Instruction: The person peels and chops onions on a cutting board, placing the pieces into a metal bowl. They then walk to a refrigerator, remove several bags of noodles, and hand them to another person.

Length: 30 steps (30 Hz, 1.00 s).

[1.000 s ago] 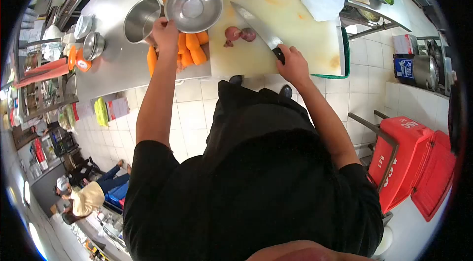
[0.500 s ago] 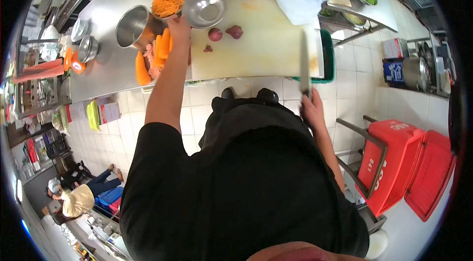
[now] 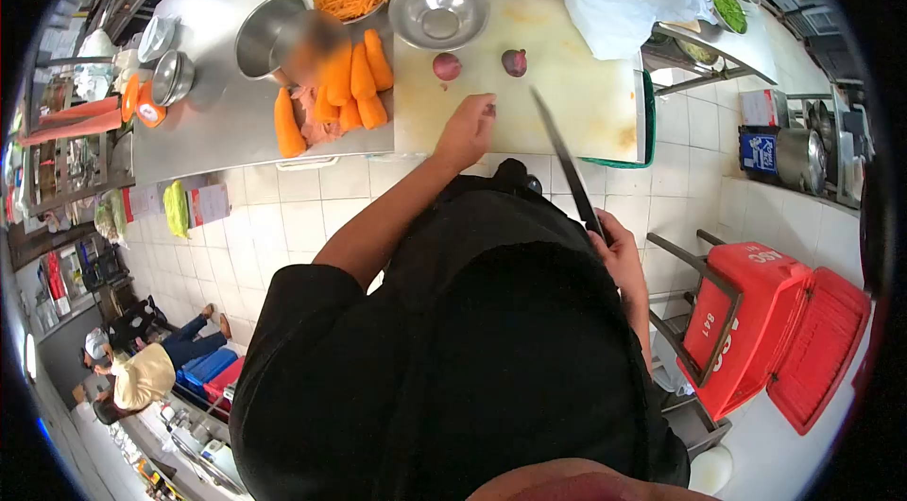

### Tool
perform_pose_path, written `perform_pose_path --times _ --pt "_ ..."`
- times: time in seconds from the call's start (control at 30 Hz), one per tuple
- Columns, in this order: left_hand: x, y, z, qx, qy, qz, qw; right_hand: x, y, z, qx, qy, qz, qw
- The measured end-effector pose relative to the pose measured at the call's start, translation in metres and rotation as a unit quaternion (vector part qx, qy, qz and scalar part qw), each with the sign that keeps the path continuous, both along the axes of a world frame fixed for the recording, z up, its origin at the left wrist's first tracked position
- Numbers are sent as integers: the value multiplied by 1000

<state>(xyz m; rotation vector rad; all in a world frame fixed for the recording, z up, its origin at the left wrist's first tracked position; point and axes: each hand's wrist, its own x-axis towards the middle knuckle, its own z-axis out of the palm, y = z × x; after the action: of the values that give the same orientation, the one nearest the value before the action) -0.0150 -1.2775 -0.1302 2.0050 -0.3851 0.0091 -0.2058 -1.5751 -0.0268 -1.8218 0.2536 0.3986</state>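
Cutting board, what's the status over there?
Right hand: grip on knife. Left hand: over cutting board, contents unclear. Two red onions: apart. Metal bowl: board's far-left corner.

At the right, a red bin (image 3: 723, 331) marked 841 has its lid (image 3: 818, 345) swung out. Farther forward, a steel pot (image 3: 800, 146) sits beside a blue item (image 3: 758, 151) with white print. A bowl of chopped greens (image 3: 727, 8) lies just beside a white plastic bag (image 3: 628, 2). Left on the counter (image 3: 208, 137), steel bowls (image 3: 174, 77) stand by an orange scale (image 3: 142, 102). Lower left, a person (image 3: 145, 376) in a cream top is near blue containers (image 3: 208, 365).
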Motion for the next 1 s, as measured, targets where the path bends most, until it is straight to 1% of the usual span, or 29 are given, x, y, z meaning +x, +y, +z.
perform_pose_path --times 0.1,0.2,0.23,0.33,0.4,0.43,0.53,0.57,0.63,0.67,0.7,0.73,0.77,0.8,0.83,0.87,0.9,0.97,1.0 --pt "11 22 -3 -71 34 76 994 16 8 11 60 46 61 995" --pt "26 43 4 -76 13 98 992 33 24 1 109 75 89 987" --pt "32 42 7 -63 0 87 994 36 26 -1 122 82 94 985" --pt "44 28 12 -35 -47 58 997 14 21 -27 118 96 -25 988" --pt "52 10 13 -34 -39 47 998 -2 13 -23 90 83 -119 985" --pt "55 1 14 -32 -35 41 998 -10 0 -23 102 134 -184 968" --pt "67 -24 13 44 -54 14 997 -20 -32 -29 69 68 -306 947" --pt "72 -31 12 56 -63 11 996 -21 -43 -29 16 68 -317 946" --pt "82 -43 4 77 -80 3 994 -19 -54 -23 -36 55 -296 953" --pt "89 -48 -2 84 -107 10 991 -18 -53 -23 -22 49 -285 957" --pt "93 -50 -4 74 -96 8 993 -17 -47 -22 -7 44 -274 961" --pt "96 -52 -5 64 -85 7 994 -12 -38 -16 -14 45 -237 970" --pt "98 -55 -7 56 -74 9 996 -8 -31 -19 11 47 -236 971" --pt "99 -58 -4 56 -84 7 995 -4 -26 -24 29 56 -255 965" --pt "98 -60 -3 61 -66 6 996 0 -23 -29 50 66 -269 959" --pt "98 -61 -1 68 -49 8 996 2 -22 -34 2 42 -273 961" --pt "97 -61 1 76 -32 12 996 4 -23 -40 -32 21 -249 968" --pt "97 -63 1 70 -43 15 997 5 -24 -50 -98 -22 -206 973" --pt "97 -65 -1 65 -47 11 997 10 -21 -47 -150 -16 -154 976"
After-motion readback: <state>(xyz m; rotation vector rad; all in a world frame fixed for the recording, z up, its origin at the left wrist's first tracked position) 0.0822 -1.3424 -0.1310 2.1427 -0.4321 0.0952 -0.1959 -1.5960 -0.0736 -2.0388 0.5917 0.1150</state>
